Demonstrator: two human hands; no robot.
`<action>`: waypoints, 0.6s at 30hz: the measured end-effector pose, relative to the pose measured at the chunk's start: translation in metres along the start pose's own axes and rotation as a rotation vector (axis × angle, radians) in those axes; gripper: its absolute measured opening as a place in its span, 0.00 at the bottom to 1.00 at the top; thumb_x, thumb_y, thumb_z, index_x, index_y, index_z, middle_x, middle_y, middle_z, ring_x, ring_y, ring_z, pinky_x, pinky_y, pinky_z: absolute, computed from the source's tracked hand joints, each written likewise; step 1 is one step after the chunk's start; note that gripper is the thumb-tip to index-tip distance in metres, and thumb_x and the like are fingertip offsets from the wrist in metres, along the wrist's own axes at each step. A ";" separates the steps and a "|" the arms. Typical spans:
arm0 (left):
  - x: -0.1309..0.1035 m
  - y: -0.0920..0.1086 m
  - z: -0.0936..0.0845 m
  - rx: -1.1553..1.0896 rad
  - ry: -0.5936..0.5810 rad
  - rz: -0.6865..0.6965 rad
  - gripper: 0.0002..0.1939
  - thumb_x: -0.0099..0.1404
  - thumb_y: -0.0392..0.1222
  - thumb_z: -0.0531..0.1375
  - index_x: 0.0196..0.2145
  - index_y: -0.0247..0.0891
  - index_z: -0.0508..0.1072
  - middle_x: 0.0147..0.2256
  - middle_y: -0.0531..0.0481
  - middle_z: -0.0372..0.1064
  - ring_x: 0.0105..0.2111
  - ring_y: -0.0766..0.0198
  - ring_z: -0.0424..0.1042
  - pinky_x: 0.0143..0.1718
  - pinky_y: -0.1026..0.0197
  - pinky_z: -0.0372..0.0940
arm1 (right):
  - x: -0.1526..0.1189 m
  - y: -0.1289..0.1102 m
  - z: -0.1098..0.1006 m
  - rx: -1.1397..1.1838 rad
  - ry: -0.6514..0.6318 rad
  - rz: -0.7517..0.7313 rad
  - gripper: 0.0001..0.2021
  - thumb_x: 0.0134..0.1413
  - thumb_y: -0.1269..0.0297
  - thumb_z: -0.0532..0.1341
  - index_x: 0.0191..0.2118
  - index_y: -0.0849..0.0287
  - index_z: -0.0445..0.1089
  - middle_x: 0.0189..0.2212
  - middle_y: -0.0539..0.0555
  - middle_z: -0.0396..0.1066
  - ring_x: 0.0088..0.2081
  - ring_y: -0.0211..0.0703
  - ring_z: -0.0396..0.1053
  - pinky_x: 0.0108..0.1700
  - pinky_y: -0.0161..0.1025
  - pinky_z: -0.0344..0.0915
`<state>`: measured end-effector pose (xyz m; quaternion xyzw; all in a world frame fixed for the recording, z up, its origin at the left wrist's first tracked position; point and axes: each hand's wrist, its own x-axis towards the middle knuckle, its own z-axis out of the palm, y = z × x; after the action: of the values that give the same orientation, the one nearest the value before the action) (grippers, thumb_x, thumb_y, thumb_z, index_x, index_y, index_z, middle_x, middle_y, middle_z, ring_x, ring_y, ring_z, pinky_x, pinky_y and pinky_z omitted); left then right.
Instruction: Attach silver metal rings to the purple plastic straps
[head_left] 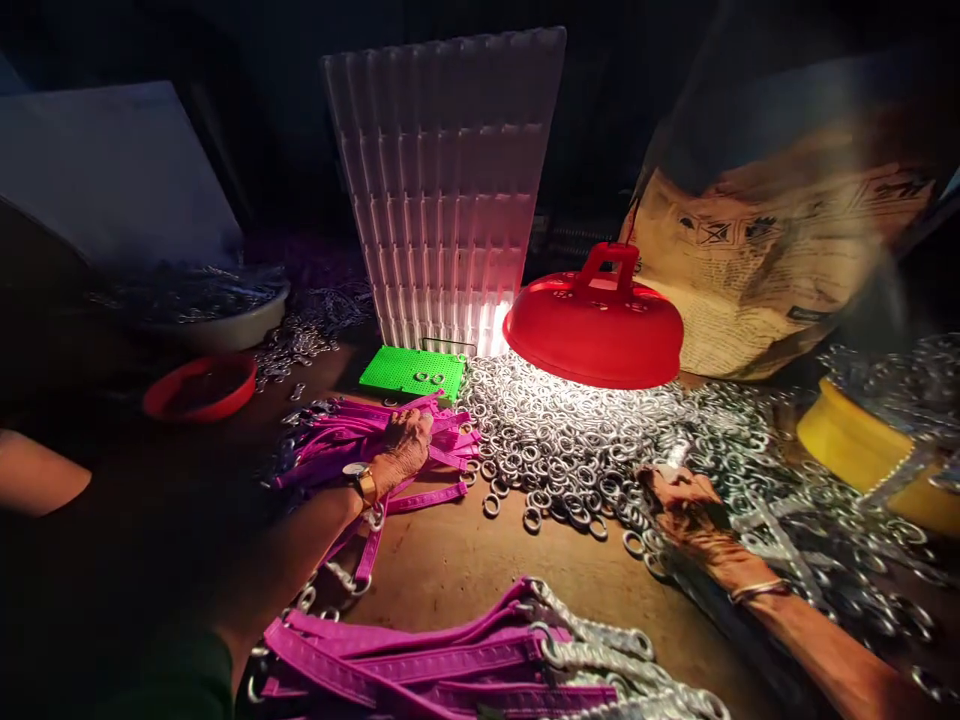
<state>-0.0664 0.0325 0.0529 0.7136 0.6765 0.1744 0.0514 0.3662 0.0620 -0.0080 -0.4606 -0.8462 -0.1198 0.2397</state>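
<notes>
Setting: looks like a small workshop, dimly lit. Evidence: wooden worktop (465, 550) under a red hanging lamp (596, 335); large heap of metal rings (555, 430); bundles of purple straps (420, 660), some joined to metal chains (600, 655); red bowl (200, 388); yellow tub (862, 435) with metal parts; printed paper sack (742, 270) behind.

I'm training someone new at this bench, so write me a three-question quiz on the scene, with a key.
1. True or false: the left hand is at the pink straps.
2. What colour is the board to the left of the lamp? (a) yellow (b) green (c) red
3. Fill in: the right hand is at the edge of a heap of metal ____.

Key: 1 true; 2 b; 3 rings.
</notes>
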 end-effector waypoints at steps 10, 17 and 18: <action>-0.034 0.026 -0.011 -0.331 0.117 0.010 0.10 0.62 0.35 0.50 0.35 0.34 0.71 0.32 0.43 0.69 0.36 0.56 0.69 0.37 0.57 0.65 | 0.047 -0.085 -0.076 0.216 0.138 0.088 0.10 0.47 0.72 0.55 0.36 0.60 0.70 0.33 0.59 0.71 0.38 0.52 0.67 0.42 0.49 0.61; -0.103 0.081 -0.015 -1.028 -0.055 -0.294 0.22 0.57 0.55 0.58 0.42 0.36 0.70 0.34 0.45 0.71 0.30 0.60 0.68 0.20 0.66 0.60 | 0.052 -0.221 -0.044 1.042 -0.041 0.425 0.14 0.61 0.56 0.50 0.40 0.59 0.67 0.27 0.53 0.68 0.27 0.39 0.67 0.23 0.33 0.63; -0.106 0.083 -0.014 -1.099 -0.126 -0.277 0.20 0.55 0.54 0.60 0.39 0.36 0.71 0.31 0.47 0.70 0.28 0.61 0.66 0.20 0.66 0.58 | 0.052 -0.234 -0.039 1.179 -0.076 0.490 0.14 0.60 0.54 0.51 0.39 0.60 0.66 0.25 0.52 0.66 0.25 0.38 0.65 0.22 0.32 0.61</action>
<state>0.0049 -0.0809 0.0724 0.4958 0.5693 0.4492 0.4778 0.1581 -0.0447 0.0563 -0.4354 -0.6483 0.4403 0.4430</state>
